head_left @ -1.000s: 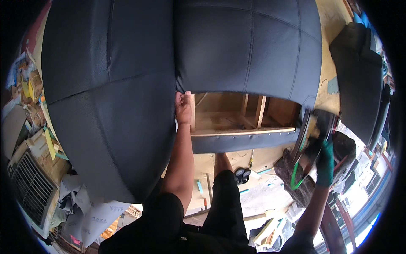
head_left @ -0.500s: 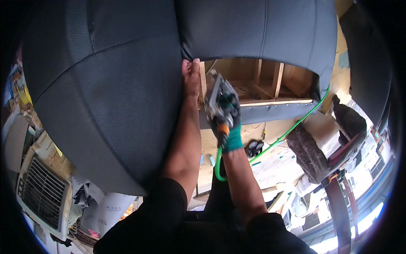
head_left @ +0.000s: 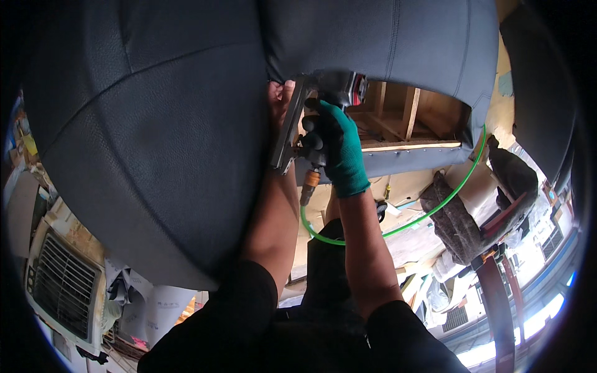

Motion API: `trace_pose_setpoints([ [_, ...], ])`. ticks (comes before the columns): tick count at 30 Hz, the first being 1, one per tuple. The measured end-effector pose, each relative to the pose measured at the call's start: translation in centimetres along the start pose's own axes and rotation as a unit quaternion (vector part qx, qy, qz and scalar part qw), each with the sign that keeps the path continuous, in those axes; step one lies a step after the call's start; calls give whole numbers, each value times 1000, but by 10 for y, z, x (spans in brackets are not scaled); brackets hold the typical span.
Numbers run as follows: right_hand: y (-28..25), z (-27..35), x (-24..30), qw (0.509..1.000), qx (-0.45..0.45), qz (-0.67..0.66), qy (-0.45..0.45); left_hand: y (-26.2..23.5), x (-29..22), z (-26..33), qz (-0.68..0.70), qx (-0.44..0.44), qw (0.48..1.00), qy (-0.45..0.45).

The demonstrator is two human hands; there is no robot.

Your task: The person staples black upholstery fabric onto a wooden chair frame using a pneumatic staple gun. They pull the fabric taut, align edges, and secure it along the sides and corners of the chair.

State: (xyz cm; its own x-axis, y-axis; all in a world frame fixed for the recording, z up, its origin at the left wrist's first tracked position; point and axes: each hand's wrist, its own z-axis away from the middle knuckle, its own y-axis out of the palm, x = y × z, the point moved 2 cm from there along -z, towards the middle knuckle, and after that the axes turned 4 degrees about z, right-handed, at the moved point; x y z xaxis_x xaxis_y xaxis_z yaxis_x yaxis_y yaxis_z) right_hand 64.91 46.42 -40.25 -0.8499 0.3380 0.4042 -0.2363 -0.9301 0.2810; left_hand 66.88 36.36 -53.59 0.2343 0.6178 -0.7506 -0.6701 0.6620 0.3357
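My bare left hand (head_left: 281,94) is at the lower edge of the black leather cover (head_left: 329,37), beside the seam with the large leather-covered bulge (head_left: 180,155) on the left. Its fingertips are closed on the cover's edge, partly hidden by the tool. My right hand (head_left: 343,152), in a green knit glove with dark fingers, grips an air staple gun (head_left: 291,127). The gun's head lies near my left fingers, across the left side of an opening in the wooden frame (head_left: 410,115). A green air hose (head_left: 475,166) hangs from its orange-collared fitting (head_left: 311,179).
At the right stands a piece with dark fuzzy covering (head_left: 457,224). Another dark padded piece (head_left: 541,81) is at the far right. A grilled unit (head_left: 65,283) and white rolls (head_left: 168,308) are at the lower left. The hose loops past my right forearm.
My right hand has raised and turned the staple gun, bringing its head up near my left fingers. The hose loop has swung wider. My left hand stays at the cover's edge.
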Motion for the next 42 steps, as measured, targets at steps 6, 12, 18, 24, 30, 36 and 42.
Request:
trace_pose_setpoints([
  [6, 31, 11, 41, 961, -5, 266, -78, -17, 3, -17, -143, -10, 989, 35],
  [12, 27, -9, 9, 939, -39, 328, -95, -17, 12, -14, -46, -20, 998, 34],
  [18, 15, -14, -1, 932, -81, 327, -130, -9, 6, -10, -104, -48, 993, 36],
  [24, 17, -19, 0, 933, -61, 331, -129, -17, 22, -17, -82, -54, 994, 57],
  [30, 34, -13, -3, 919, -80, 368, -119, -18, 21, -16, -43, -50, 995, 78],
  [36, 27, -17, -7, 884, -80, 437, -149, -18, 18, -13, -87, -39, 988, 122],
  [42, 15, 2, 0, 948, -97, 282, -107, -27, 33, -23, -85, -51, 990, 99],
])
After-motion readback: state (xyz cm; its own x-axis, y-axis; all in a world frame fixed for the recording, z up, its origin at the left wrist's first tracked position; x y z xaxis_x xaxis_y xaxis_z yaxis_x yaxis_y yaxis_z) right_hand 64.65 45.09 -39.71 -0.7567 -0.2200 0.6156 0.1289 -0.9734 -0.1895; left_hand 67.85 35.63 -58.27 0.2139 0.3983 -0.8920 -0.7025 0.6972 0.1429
